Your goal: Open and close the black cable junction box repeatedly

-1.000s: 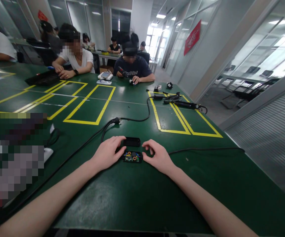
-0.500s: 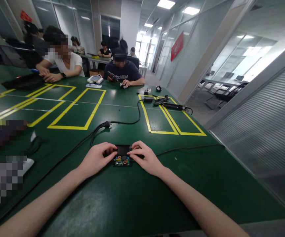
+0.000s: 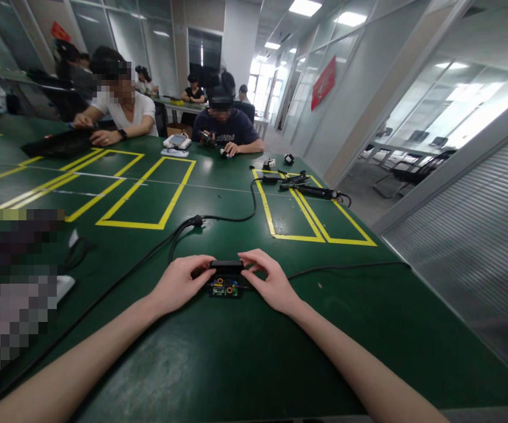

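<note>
Between my left hand (image 3: 187, 279) and my right hand (image 3: 268, 279) is a black plastic cover (image 3: 227, 267), pinched at its two ends by thumbs and fingers. It is tilted, with a long side facing me. Just on my side of it lies a power adapter's circuit board (image 3: 224, 286), in a black lower case, with copper-wound coils and small parts showing. A black cable (image 3: 346, 268) leads off to the right from the adapter. Whether the cover touches the lower case I cannot tell.
A thick black cable with a plug (image 3: 197, 221) crosses the green table (image 3: 183, 364). Yellow tape outlines (image 3: 130, 224) mark its surface. At the far right lie black tools and an adapter (image 3: 271, 177). Two people (image 3: 225, 126) work opposite; a black tray (image 3: 60, 144) sits far left.
The black cover has been turned in my hands: its hollow inside faced me before, and now its outer long side does. The whole view has shifted slightly.
</note>
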Demonstrator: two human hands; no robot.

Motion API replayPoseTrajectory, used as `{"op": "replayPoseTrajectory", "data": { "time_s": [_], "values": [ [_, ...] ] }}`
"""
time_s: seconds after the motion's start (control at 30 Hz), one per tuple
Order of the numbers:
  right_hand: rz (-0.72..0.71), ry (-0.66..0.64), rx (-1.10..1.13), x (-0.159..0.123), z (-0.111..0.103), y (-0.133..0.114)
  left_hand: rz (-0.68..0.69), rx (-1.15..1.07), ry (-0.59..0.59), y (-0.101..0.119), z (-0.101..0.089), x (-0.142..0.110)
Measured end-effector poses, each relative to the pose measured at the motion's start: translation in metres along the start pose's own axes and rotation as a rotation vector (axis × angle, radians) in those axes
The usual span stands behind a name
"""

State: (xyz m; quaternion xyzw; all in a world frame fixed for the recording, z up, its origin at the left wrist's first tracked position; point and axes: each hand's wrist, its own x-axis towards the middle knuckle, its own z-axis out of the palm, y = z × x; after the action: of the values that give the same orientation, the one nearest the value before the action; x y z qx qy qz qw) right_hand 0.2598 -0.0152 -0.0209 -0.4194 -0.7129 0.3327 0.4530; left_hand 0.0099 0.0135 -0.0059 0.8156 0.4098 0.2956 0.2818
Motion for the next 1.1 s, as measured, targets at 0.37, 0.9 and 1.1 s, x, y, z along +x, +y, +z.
{"op": "replayPoseTrajectory", "data": {
  "time_s": [0.37,0.9,1.1],
  "values": [
    [0.0,-0.118,-0.078,-0.003,-0.007,-0.006,-0.037,0.072,-0.03,0.007,-0.008,-0.005],
    [-0.267,-0.217,-0.218,-0.014,-0.016,-0.005,0.174,0.042,-0.032,0.007,-0.002,-0.011],
    [-0.317,-0.215,-0.238,-0.014,-0.015,-0.003,0.226,0.034,0.03,0.008,-0.003,-0.011]
  ]
}}
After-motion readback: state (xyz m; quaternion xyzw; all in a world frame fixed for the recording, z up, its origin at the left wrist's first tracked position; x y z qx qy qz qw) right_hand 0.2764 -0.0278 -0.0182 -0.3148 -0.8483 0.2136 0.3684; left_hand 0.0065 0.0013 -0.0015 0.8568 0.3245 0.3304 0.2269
